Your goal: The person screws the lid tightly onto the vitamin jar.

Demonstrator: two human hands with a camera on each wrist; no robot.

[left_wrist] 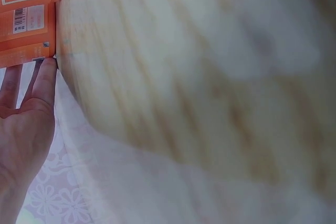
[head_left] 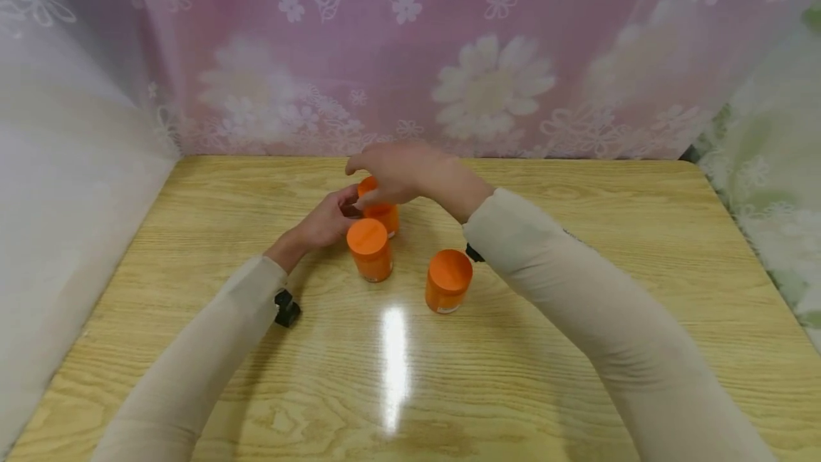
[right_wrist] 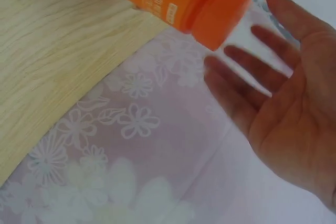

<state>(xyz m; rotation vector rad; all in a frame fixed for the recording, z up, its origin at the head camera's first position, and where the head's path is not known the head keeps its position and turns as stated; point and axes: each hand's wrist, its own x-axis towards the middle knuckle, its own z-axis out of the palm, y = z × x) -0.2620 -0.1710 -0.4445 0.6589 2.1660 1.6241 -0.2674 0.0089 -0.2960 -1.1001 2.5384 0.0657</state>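
Observation:
Three orange bottles stand on the wooden table. At the farthest bottle (head_left: 383,218), my left hand (head_left: 326,219) holds its side, with the fingers partly hidden behind it. In the left wrist view, the left hand's fingertips meet an orange bottle's printed surface (left_wrist: 26,24). My right hand (head_left: 398,171) hovers over the same bottle, fingers spread. The right wrist view shows that bottle's orange cap (right_wrist: 223,17) just off the fingertips of the right palm (right_wrist: 289,124). A second bottle (head_left: 370,249) stands close in front of the held one, and a third bottle (head_left: 449,280) stands apart to the right.
A pink floral curtain (head_left: 385,55) hangs along the table's back edge. Pale cloth (head_left: 64,162) borders the left side, and a green-white patterned cloth (head_left: 770,162) the right. Small black devices (head_left: 287,308) sit at the wrists. Bright glare (head_left: 394,369) marks the front tabletop.

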